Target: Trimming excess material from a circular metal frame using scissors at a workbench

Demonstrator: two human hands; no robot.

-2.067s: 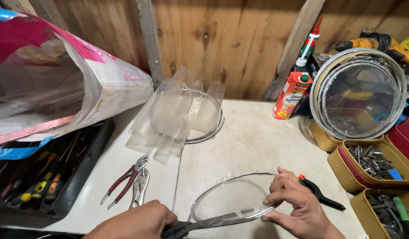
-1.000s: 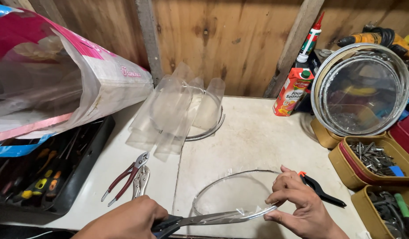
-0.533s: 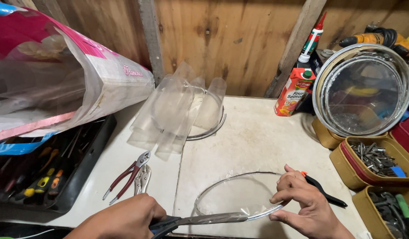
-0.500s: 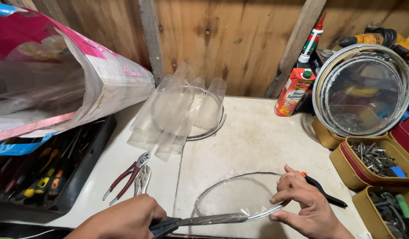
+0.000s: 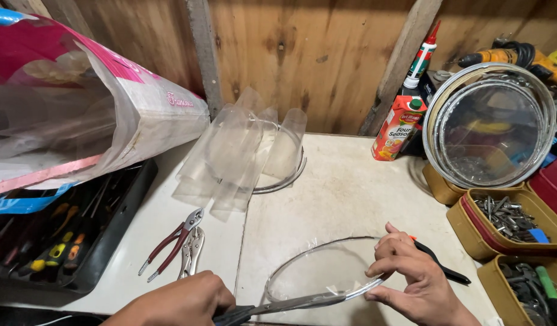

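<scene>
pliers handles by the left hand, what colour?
Dark red, on the pliers lying on the table; the head view shows it.

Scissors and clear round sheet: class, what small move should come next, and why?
Probably close the scissors a little further along the rim of the clear round sheet. The left hand grips the handles, the blades lie against the near edge, and the right hand pinches the sheet beside the tips, steadying it.
</scene>
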